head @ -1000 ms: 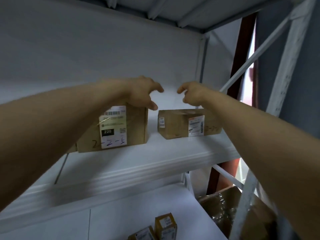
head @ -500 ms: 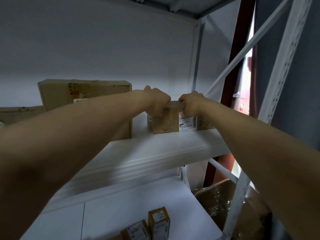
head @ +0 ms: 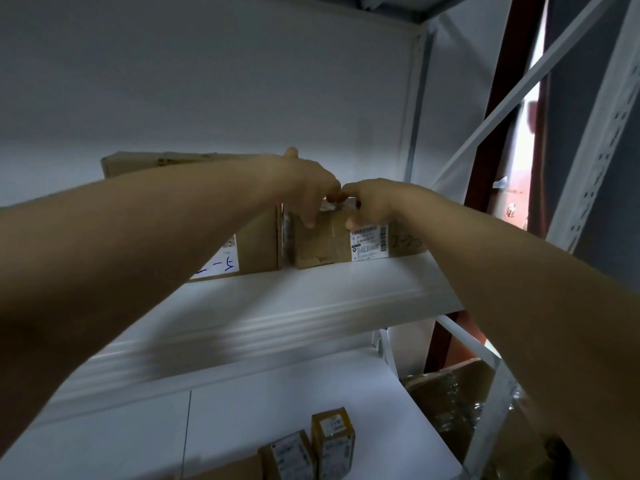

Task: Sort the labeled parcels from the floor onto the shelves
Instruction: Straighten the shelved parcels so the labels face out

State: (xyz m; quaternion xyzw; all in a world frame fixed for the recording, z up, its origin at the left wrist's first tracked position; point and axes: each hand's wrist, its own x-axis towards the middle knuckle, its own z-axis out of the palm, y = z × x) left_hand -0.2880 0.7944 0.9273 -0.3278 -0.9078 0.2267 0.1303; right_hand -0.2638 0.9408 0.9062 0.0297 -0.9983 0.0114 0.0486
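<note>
Your upper shelf [head: 311, 299] runs across the middle of the frame, with the lower shelf [head: 277, 410] beneath it. A white diagonal brace [head: 519, 98] crosses the upper right. A film-wrapped carton [head: 446, 400] sits at lower right, outside the rack.

On the upper shelf, left of centre, stands the larger parcel [head: 258, 240]; your left forearm covers most of its label. Just to its right, across a narrow gap, sits the small parcel [head: 322, 244], its label facing you.

Your left hand [head: 308, 185] and right hand [head: 370, 202] meet on that small parcel's top front edge. Both are curled over it, fingers draped down its front face, gripping it.

Two little boxes [head: 332, 441] stand at bottom centre on the lower shelf.
</note>
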